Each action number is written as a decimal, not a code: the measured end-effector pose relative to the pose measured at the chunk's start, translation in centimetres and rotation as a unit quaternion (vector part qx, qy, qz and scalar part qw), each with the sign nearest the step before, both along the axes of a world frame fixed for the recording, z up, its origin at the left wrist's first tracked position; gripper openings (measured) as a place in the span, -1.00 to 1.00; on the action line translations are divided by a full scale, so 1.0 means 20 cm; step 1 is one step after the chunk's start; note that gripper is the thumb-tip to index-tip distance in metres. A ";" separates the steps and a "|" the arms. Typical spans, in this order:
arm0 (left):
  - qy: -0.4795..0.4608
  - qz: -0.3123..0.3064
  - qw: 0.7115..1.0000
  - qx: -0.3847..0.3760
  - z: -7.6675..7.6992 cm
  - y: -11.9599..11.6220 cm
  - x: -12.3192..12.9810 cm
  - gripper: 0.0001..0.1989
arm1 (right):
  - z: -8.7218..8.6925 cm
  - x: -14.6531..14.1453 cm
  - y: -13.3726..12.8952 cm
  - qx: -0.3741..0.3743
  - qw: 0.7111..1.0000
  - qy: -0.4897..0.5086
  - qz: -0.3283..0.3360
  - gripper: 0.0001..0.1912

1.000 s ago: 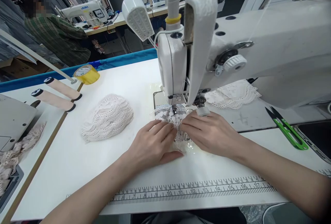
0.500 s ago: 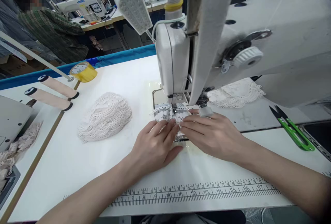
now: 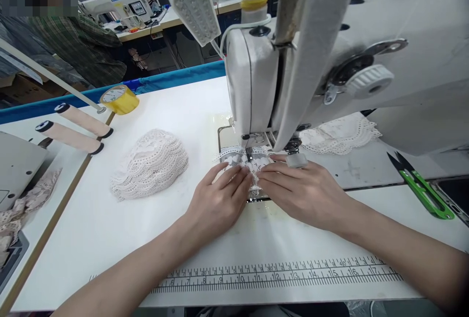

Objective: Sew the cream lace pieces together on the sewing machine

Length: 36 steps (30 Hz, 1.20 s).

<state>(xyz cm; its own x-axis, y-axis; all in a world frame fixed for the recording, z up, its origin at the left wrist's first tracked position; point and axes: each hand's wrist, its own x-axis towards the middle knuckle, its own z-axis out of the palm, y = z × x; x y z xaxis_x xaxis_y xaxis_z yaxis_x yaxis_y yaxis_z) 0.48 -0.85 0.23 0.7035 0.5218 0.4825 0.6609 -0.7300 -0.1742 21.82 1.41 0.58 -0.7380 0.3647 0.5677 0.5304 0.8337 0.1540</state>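
A strip of white lace (image 3: 230,155) lies under the needle and presser foot of the white sewing machine (image 3: 252,82). My left hand (image 3: 222,199) rests on the near left part of the lace, fingers spread and slightly bent, fingertips close to the presser foot. Its thumb is tucked out of sight. From the right, my right hand (image 3: 306,191) lies flat with outstretched fingers on the lace, partly behind a small white block on the machine. Both hands touch the lace without visibly gripping it, and they cover some of it.
A heap of white lace (image 3: 150,165) and a yellow tape roll (image 3: 120,99) lie left, beside thread cones (image 3: 69,137). More lace (image 3: 340,134) sits behind my right hand. Green thread snips (image 3: 421,187) lie right. A printed ruler (image 3: 274,278) runs along the front edge. Another person (image 3: 73,46) sits beyond.
My left thumb, stretched out before, is now tucked under the hand. The left fingers have shifted slightly on the lace. The view has moved a little closer to the machine.
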 end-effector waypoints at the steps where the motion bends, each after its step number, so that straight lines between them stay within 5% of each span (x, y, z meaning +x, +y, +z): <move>1: -0.001 0.002 1.000 0.000 0.00 0.01 0.00 -0.77 | 0.00 0.00 0.00 0.001 1.000 -0.002 -0.003 -0.80; 20: -0.002 -0.009 1.000 -0.011 0.01 -0.05 0.00 -0.70 | 0.01 0.00 0.00 -0.051 0.998 0.020 -0.026 -0.79; 36: -0.013 0.012 0.999 -0.038 -0.02 0.04 0.00 -0.62 | -0.01 -0.01 0.05 -0.018 0.998 -0.013 -0.055 -0.79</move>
